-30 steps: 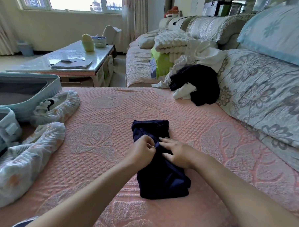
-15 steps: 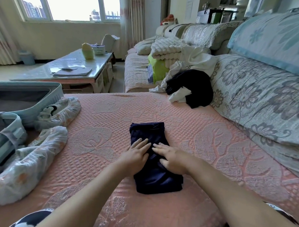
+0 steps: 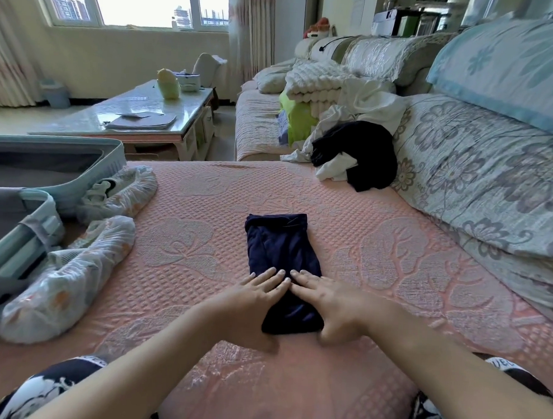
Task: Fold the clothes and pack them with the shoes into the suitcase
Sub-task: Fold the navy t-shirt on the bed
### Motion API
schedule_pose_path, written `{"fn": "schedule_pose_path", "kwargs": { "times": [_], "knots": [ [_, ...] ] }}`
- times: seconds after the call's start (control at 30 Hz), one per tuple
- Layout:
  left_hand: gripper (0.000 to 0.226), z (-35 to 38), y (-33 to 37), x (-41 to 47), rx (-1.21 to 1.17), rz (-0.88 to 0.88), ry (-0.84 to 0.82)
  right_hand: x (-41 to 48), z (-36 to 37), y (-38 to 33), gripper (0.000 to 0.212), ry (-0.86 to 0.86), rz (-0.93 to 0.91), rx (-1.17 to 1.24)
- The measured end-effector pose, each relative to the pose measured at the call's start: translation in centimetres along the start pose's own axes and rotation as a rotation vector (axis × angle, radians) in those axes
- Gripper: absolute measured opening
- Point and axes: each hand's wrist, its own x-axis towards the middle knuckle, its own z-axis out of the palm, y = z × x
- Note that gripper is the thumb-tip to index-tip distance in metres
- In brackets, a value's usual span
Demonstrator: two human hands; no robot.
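Your folded navy garment (image 3: 279,250), soft and oblong, lies on the pink embossed cover (image 3: 393,262), its near end under your fingers (image 3: 267,277). Your left hand (image 3: 248,306) and right hand (image 3: 331,303) press flat on it, fingers straight and slightly spread, tips nearly meeting. Well left of your fingers, two shoes (image 3: 66,282) in gauzy printed covers lie beside the open pale-teal suitcase (image 3: 49,167). The lettering on your shorts' band (image 3: 499,364) is too blurred to read.

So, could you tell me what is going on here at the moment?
A person presses the left hand and right hand flat on a folded navy garment on the pink cover. The open suitcase sits to the left, wrapped shoes beside it. More clothes lie unfolded behind.
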Motion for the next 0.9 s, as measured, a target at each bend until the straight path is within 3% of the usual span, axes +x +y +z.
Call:
{"fn": "schedule_pose_path", "kwargs": {
  "times": [0.1, 0.17, 0.3, 0.37, 0.43, 0.5, 0.6, 0.67, 0.77, 0.83, 0.9],
  "knots": [
    [0.083, -0.8, 0.0, 0.3, -0.004, 0.033, 0.114, 0.0, -0.1, -0.1, 0.094, 0.108, -0.009, 0.024],
    [0.066, -1.3, -0.2, 0.5, -0.141, 0.003, 0.218, 0.2, -0.4, 0.3, 0.089, 0.164, 0.019, 0.108],
    [0.029, -2.2, -2.1, 1.5, -0.522, -0.268, 0.414, 0.9, -1.4, 2.0, 0.099, 0.157, 0.028, 0.414],
    [0.016, -2.3, -3.2, 2.5, -0.645, -0.360, 0.449, 1.6, -1.9, 2.3, 0.076, 0.283, 0.019, 0.486],
    [0.017, -2.4, -4.1, 3.7, -0.719, -0.405, 0.493, 2.7, -2.4, 2.7, 0.028, 0.495, 0.069, 0.628],
    [0.017, -2.7, -4.7, 4.7, -0.729, -0.457, 0.573, 4.1, -2.7, 3.3, 0.006, 0.582, 0.153, 0.783],
    [0.011, -3.4, -4.8, 5.7, -0.722, -0.533, 0.798, 6.3, -2.8, 3.8, 0.019, 0.650, 0.300, 0.864],
    [0.014, -3.6, -4.3, 6.1, -0.504, -0.390, 0.960, 7.6, -2.7, 4.0, 0.020, 0.690, 0.410, 0.846],
    [0.027, -2.5, -3.2, 7.0, -0.038, -0.003, 0.866, 9.0, -2.1, 4.3, 0.027, 0.716, 0.481, 0.705],
    [0.051, -0.9, -2.7, 7.4, 0.096, -0.066, 0.619, 9.6, -1.4, 4.6, 0.049, 0.781, 0.507, 0.533],
    [0.074, 0.3, -3.1, 7.5, 0.074, -0.206, 0.384, 9.7, -1.0, 5.1, 0.058, 0.898, 0.399, 0.258]
  ]
}}
